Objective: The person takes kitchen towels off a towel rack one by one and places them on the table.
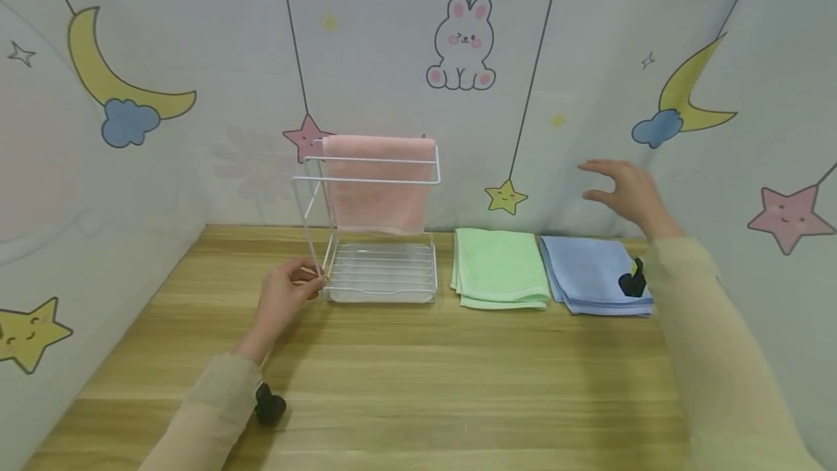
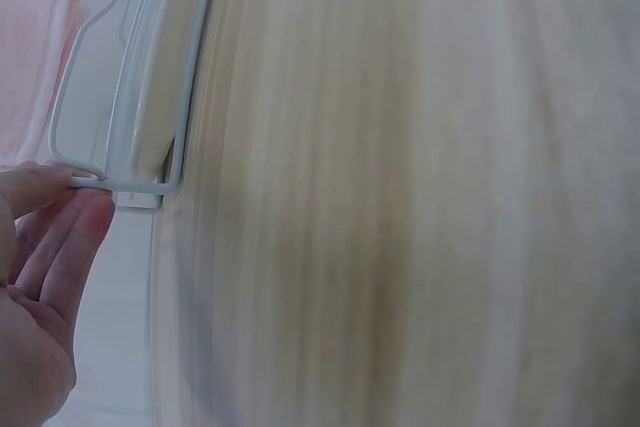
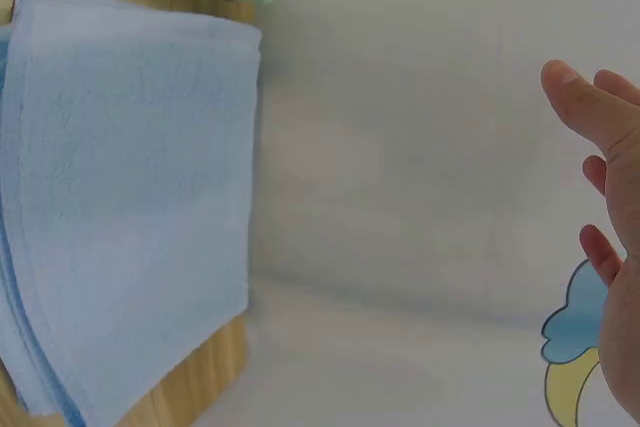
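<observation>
A white wire towel rack with a tray base stands toward the back of the table. Over its rear bar hangs a pink towel. My left hand pinches the lower left side of the rack between thumb and fingers; in the left wrist view the thumb and fingertips meet on the white wire. Up at the right, my right hand is raised in the air, thumb and fingers apart, touching nothing. Below it lies a folded blue towel, beside a folded green towel.
The wood-grain table reaches back to a printed curtain with moons, stars and a rabbit. The curtain also rises along both sides. A small black object is attached at each sleeve cuff.
</observation>
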`<state>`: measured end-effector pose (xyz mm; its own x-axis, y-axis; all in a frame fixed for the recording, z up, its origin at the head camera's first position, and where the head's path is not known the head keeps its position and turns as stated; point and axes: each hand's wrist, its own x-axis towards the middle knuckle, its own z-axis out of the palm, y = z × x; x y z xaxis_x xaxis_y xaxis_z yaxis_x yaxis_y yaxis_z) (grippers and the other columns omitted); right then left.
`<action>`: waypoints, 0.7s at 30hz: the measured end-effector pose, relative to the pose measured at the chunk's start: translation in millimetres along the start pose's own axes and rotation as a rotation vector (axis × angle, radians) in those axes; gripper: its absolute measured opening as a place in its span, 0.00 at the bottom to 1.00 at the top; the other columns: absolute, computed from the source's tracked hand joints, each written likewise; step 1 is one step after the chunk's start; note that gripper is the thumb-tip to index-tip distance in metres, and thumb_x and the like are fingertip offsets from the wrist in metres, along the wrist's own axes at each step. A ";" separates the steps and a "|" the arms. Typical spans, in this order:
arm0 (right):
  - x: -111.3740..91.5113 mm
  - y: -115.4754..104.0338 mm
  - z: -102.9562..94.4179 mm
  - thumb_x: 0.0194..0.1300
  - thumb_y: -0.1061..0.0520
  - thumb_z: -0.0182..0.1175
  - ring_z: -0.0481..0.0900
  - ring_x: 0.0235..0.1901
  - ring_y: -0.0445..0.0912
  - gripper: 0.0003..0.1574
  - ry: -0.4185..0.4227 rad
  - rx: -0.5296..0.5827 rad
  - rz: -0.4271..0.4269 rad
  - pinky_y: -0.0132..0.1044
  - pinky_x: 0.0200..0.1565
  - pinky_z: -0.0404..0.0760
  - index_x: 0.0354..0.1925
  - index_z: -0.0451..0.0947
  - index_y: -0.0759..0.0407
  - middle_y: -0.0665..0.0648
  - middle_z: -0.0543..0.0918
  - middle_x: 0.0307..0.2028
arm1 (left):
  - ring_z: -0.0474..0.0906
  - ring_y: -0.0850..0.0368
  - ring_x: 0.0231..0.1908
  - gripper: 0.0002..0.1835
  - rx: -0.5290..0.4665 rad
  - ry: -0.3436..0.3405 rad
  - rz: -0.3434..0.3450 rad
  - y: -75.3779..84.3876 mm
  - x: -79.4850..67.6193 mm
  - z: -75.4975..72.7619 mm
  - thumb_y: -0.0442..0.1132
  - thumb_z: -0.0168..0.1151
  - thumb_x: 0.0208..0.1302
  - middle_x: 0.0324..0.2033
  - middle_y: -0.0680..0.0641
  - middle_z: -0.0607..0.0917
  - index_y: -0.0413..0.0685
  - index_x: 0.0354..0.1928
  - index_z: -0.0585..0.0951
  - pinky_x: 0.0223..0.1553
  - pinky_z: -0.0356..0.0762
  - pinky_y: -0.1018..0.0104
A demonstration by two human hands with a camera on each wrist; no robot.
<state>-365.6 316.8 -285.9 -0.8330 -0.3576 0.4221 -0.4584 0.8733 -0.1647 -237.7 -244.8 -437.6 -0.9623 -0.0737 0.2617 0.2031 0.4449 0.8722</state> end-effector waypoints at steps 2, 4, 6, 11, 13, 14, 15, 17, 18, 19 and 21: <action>7.5 -8.5 -3.9 0.57 0.60 0.72 0.70 0.64 0.66 0.35 0.004 0.009 -0.009 0.67 0.63 0.70 0.63 0.75 0.57 0.66 0.76 0.64 | 0.84 0.69 0.30 0.10 0.001 -0.001 -0.002 -0.1 -0.5 0.3 0.26 0.66 0.60 0.38 0.29 0.87 0.30 0.43 0.80 0.33 0.89 0.73; 15.3 -18.3 -7.6 0.58 0.61 0.71 0.70 0.64 0.66 0.36 0.016 0.009 -0.024 0.66 0.65 0.69 0.64 0.74 0.56 0.65 0.76 0.64 | 0.84 0.69 0.30 0.10 -0.002 -0.001 -0.004 0.2 -0.9 0.4 0.25 0.66 0.60 0.38 0.29 0.87 0.30 0.43 0.80 0.33 0.89 0.73; 23.3 -30.0 -11.4 0.58 0.61 0.71 0.69 0.65 0.66 0.36 0.030 0.015 -0.040 0.65 0.66 0.68 0.65 0.74 0.55 0.64 0.75 0.65 | 0.84 0.69 0.30 0.10 0.000 -0.002 -0.005 0.5 -1.3 0.2 0.25 0.66 0.60 0.38 0.29 0.87 0.31 0.43 0.80 0.33 0.89 0.73; 43.2 -61.5 -18.7 0.59 0.61 0.71 0.68 0.67 0.64 0.36 0.062 0.043 -0.103 0.65 0.69 0.66 0.65 0.74 0.53 0.63 0.75 0.66 | 0.84 0.67 0.30 0.09 0.011 -0.004 -0.005 -0.4 -0.4 0.5 0.26 0.65 0.61 0.38 0.29 0.87 0.31 0.43 0.80 0.33 0.89 0.74; 50.6 -72.6 -19.9 0.59 0.61 0.71 0.68 0.67 0.63 0.36 0.073 0.047 -0.131 0.65 0.69 0.66 0.65 0.74 0.53 0.62 0.75 0.66 | 0.85 0.66 0.30 0.09 0.011 -0.005 -0.004 -0.9 0.0 0.7 0.27 0.65 0.61 0.38 0.29 0.87 0.31 0.43 0.80 0.33 0.89 0.74; 54.2 -77.8 -20.4 0.59 0.61 0.71 0.68 0.67 0.62 0.36 0.077 0.045 -0.146 0.65 0.69 0.66 0.65 0.74 0.52 0.61 0.75 0.66 | 0.85 0.66 0.30 0.09 0.009 -0.005 -0.002 -1.1 0.2 0.8 0.27 0.65 0.61 0.38 0.29 0.87 0.31 0.43 0.80 0.33 0.89 0.74; 57.9 -82.5 -20.5 0.59 0.60 0.71 0.68 0.67 0.62 0.36 0.082 0.046 -0.162 0.64 0.70 0.66 0.65 0.74 0.52 0.61 0.75 0.66 | 0.85 0.66 0.30 0.09 0.009 -0.004 -0.001 -1.2 0.3 0.7 0.27 0.65 0.61 0.38 0.29 0.87 0.31 0.43 0.80 0.33 0.89 0.74; 65.2 -91.4 -20.5 0.59 0.60 0.71 0.68 0.67 0.60 0.36 0.093 0.046 -0.190 0.62 0.70 0.67 0.65 0.74 0.51 0.60 0.75 0.66 | 0.85 0.66 0.30 0.09 0.006 -0.005 0.000 -1.3 0.2 0.8 0.27 0.65 0.61 0.38 0.29 0.87 0.31 0.43 0.80 0.33 0.89 0.74; 68.6 -95.7 -20.6 0.59 0.59 0.71 0.68 0.67 0.60 0.36 0.098 0.050 -0.202 0.62 0.70 0.67 0.65 0.74 0.50 0.59 0.75 0.66 | 0.85 0.66 0.30 0.09 0.006 -0.004 0.000 -1.2 0.1 0.8 0.27 0.65 0.61 0.38 0.29 0.87 0.31 0.43 0.80 0.33 0.89 0.74; 71.6 -100.3 -20.8 0.60 0.59 0.70 0.68 0.67 0.59 0.36 0.104 0.054 -0.215 0.61 0.71 0.67 0.65 0.74 0.50 0.58 0.75 0.67 | 0.85 0.66 0.30 0.09 0.007 -0.003 -0.001 -1.2 -0.1 0.7 0.27 0.65 0.61 0.38 0.29 0.87 0.31 0.43 0.80 0.33 0.89 0.74; 77.0 -108.4 -21.1 0.60 0.59 0.70 0.69 0.67 0.58 0.36 0.119 0.068 -0.238 0.59 0.71 0.68 0.66 0.73 0.50 0.58 0.76 0.67 | 0.85 0.66 0.31 0.09 0.007 -0.002 -0.001 -0.8 -0.5 0.6 0.27 0.65 0.61 0.38 0.29 0.87 0.31 0.43 0.80 0.33 0.89 0.73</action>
<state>-373.5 201.6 -216.7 -0.6585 -0.5054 0.5576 -0.6603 0.7434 -0.1061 -237.5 -244.5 -438.7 -0.9630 -0.0725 0.2596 0.2005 0.4508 0.8698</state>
